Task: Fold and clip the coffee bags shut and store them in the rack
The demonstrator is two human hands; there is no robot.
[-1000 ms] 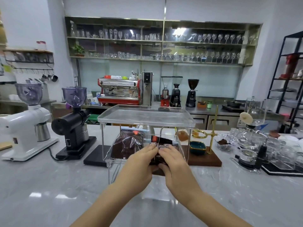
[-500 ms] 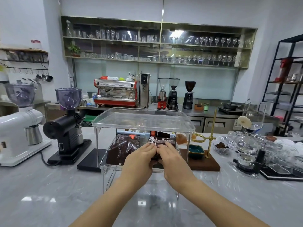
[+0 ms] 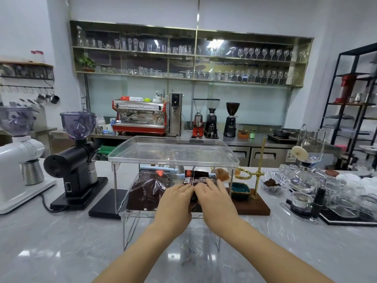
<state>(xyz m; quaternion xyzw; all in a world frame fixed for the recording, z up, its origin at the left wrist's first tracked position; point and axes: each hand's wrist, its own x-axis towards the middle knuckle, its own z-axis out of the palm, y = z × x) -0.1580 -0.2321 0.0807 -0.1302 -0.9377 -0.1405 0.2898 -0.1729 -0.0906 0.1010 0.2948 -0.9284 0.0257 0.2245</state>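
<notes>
While our fingers (image 3: 184, 187) lie close together and bent over the near face of a dark printed coffee bag (image 3: 201, 179), our left hand (image 3: 175, 203) and right hand (image 3: 214, 198) meet side by side on it, fingertips almost touching; whether they pinch the foil or only press it we cannot tell. The bag stands upright on the middle shelf of a clear plastic rack (image 3: 173, 156), toward its right side. To its left, on the same shelf, a second bag (image 3: 150, 190) of glossy, crinkled brown foil leans back, an orange clip (image 3: 159, 173) at its top. That makes two bags in the rack, whose flat, round-cornered top tray sits above them. The rack stands on thin wire legs on a pale marbled counter (image 3: 61, 242), smooth enough to reflect light. At far left sit two grinders with smoky purple hoppers, one white (image 3: 19, 166), one black (image 3: 76, 160). To the right, a wooden board (image 3: 253, 209) carries a brass stand (image 3: 259, 170) and a small teal dish (image 3: 239, 189), with clear glassware (image 3: 302, 178) beyond.
</notes>
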